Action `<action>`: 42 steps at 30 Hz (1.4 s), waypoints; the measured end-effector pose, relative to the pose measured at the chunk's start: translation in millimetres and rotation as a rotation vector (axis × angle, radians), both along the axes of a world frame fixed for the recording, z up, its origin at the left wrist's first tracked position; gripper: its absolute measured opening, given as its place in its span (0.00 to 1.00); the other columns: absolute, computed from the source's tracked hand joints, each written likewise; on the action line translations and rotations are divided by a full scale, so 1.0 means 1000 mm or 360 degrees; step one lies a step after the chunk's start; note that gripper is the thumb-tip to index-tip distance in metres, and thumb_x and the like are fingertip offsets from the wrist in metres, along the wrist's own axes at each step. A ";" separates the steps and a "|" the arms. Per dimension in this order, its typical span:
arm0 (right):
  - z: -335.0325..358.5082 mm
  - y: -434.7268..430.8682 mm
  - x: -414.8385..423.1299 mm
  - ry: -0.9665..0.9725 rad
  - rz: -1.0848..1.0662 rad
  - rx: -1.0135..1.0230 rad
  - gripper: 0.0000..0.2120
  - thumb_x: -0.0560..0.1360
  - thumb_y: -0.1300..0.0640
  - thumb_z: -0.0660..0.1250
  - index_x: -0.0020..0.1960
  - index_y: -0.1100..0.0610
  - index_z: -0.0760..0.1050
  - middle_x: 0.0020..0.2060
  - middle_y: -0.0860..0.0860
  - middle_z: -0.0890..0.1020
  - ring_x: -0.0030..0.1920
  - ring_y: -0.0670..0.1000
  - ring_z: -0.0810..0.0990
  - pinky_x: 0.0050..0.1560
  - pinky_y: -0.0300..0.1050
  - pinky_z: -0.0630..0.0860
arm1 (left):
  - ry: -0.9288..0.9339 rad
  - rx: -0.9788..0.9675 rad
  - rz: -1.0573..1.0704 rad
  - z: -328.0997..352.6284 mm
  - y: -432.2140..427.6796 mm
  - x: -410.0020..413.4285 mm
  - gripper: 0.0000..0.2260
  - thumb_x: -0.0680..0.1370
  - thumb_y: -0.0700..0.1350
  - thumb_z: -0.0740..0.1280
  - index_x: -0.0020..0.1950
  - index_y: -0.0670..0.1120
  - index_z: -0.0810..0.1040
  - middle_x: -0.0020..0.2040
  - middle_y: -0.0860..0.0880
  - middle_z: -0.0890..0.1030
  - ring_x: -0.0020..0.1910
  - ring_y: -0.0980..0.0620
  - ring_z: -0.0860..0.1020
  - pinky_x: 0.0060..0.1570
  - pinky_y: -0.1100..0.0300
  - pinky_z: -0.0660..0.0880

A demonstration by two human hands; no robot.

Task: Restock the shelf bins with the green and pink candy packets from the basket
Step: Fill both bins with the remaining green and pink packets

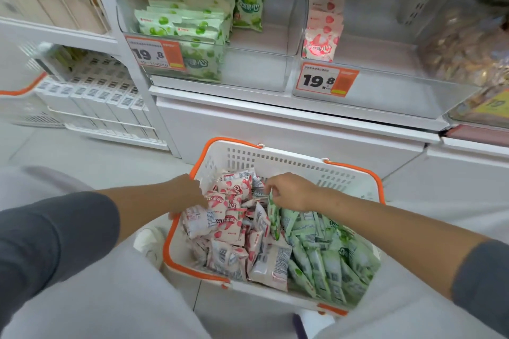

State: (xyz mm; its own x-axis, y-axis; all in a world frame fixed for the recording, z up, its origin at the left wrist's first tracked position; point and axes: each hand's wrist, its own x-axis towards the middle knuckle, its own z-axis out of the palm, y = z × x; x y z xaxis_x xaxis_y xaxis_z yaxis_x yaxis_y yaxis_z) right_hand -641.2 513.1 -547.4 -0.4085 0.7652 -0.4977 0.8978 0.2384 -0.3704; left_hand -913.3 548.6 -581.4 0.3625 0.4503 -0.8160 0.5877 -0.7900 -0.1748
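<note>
A white basket with an orange rim [278, 158] sits on the floor in front of me. Pink candy packets [228, 231] fill its left half and green candy packets [325, 253] its right half. My right hand [292, 191] pinches the top edge of one green packet [273, 217], which stands on end in the middle of the basket. Over the basket's left rim, my left hand [187, 191] reaches down among the pink packets; its fingers are partly hidden. Above, the left clear shelf bin [261, 74] holds a row of green packets [190, 22]. The right bin [385, 91] holds a short row of pink packets [323, 27].
Orange price tags reading 19.8 [154, 53] hang on the bin fronts. A white wire rack with white boxes [96, 93] stands at the left. Another bin with yellowish goods [473, 63] is at the far right. My knees in light trousers flank the basket.
</note>
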 end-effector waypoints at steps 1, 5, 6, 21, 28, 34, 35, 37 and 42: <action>0.001 0.002 0.001 0.0011 -0.0013 -0.0004 0.14 0.78 0.60 0.62 0.62 0.54 0.77 0.53 0.50 0.78 0.47 0.48 0.72 0.46 0.42 0.68 | -0.0019 -0.0040 0.0106 0.003 0.003 0.001 0.32 0.74 0.47 0.73 0.76 0.56 0.64 0.70 0.48 0.71 0.70 0.46 0.68 0.66 0.53 0.66; 0.004 0.012 0.006 0.0098 -0.0129 0.0036 0.11 0.78 0.58 0.64 0.60 0.53 0.77 0.53 0.48 0.78 0.50 0.48 0.75 0.48 0.40 0.68 | -0.0450 -0.0187 0.0583 0.025 0.015 0.017 0.17 0.79 0.52 0.67 0.64 0.46 0.77 0.61 0.47 0.78 0.59 0.47 0.76 0.58 0.57 0.71; 0.006 0.014 0.006 0.0198 -0.0206 0.0042 0.11 0.79 0.55 0.64 0.60 0.53 0.77 0.54 0.48 0.78 0.52 0.48 0.76 0.50 0.40 0.69 | -0.0631 -0.0218 0.0718 0.032 0.019 0.022 0.15 0.79 0.55 0.66 0.54 0.43 0.81 0.50 0.46 0.80 0.49 0.46 0.78 0.51 0.55 0.73; 0.050 0.049 -0.002 0.1175 -0.1554 0.0378 0.27 0.79 0.38 0.57 0.38 0.59 0.77 0.28 0.54 0.79 0.27 0.52 0.77 0.26 0.40 0.71 | -0.2121 -0.0940 0.2229 0.089 0.019 0.098 0.19 0.81 0.56 0.59 0.61 0.44 0.76 0.57 0.42 0.83 0.53 0.46 0.83 0.53 0.57 0.80; 0.056 0.045 0.004 0.1455 -0.1777 0.0482 0.26 0.79 0.39 0.60 0.40 0.63 0.73 0.28 0.55 0.76 0.22 0.49 0.75 0.25 0.45 0.75 | -0.2233 -0.0907 0.2090 0.106 0.024 0.112 0.13 0.76 0.48 0.69 0.55 0.40 0.79 0.43 0.44 0.85 0.37 0.55 0.83 0.42 0.63 0.82; 0.058 0.036 0.014 0.1560 -0.1763 0.0140 0.24 0.78 0.44 0.64 0.44 0.66 0.78 0.35 0.60 0.81 0.33 0.56 0.82 0.39 0.52 0.83 | -0.1947 -0.0671 0.1639 0.118 0.048 0.099 0.09 0.78 0.46 0.68 0.50 0.41 0.79 0.45 0.41 0.85 0.38 0.51 0.85 0.38 0.63 0.81; 0.063 0.034 0.018 0.1493 -0.1677 0.0105 0.21 0.79 0.46 0.64 0.46 0.66 0.78 0.38 0.59 0.83 0.37 0.56 0.83 0.45 0.52 0.83 | -0.1893 -0.0589 0.1510 0.121 0.052 0.095 0.07 0.78 0.46 0.68 0.49 0.42 0.80 0.45 0.42 0.85 0.40 0.50 0.85 0.39 0.62 0.81; 0.074 0.035 0.029 0.1396 -0.1460 0.0108 0.15 0.77 0.52 0.69 0.57 0.62 0.76 0.47 0.57 0.84 0.46 0.53 0.83 0.54 0.50 0.80 | -0.1799 -0.0400 0.1273 0.129 0.060 0.090 0.05 0.77 0.44 0.70 0.46 0.43 0.80 0.44 0.45 0.85 0.43 0.47 0.85 0.39 0.61 0.81; 0.097 0.039 0.050 0.0964 -0.0919 0.0365 0.15 0.68 0.59 0.77 0.52 0.51 0.76 0.47 0.52 0.83 0.50 0.52 0.82 0.53 0.49 0.78 | -0.1798 -0.0070 0.1007 0.165 0.069 0.107 0.09 0.72 0.50 0.75 0.39 0.44 0.83 0.35 0.47 0.85 0.34 0.52 0.82 0.34 0.60 0.76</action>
